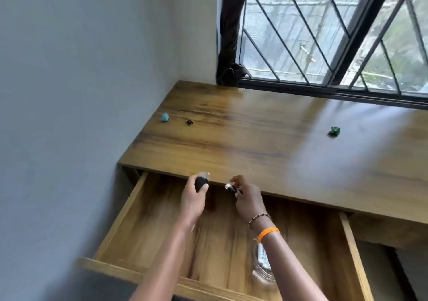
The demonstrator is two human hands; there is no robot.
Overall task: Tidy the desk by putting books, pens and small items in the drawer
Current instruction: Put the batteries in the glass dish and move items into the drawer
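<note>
Holding two small items just above the open drawer

Hovering side by side over the back part of the drawer, both hands carry something, and the coming move turns on the fact that the drawer floor lies straight below each of them. The left hand is wrapped around a small dark bottle with a pale cap, held roughly upright with the cap pointing up toward the desk edge. The right hand pinches a short dark stick-like item with a light tip, and its long axis runs sideways, tip toward the bottle (what it is exactly I cannot tell). The two items are near each other but apart.

Neither hand needs to travel far, I judge: a short lowering and letting go would land both things inside the drawer. The left hand sits nearer the drawer's left wall, the right nearer its middle.

Lying in the drawer toward its front, under the right forearm, is a clear glass jar, blurred, so the right hand's drop should stay behind it.

Remaining on the desk, well beyond the drawer: a pale blue trinket and a tiny dark piece just beside it near the desk's left edge, closer to the left hand, and a green trinket far to the right, closer to the right hand.
</note>
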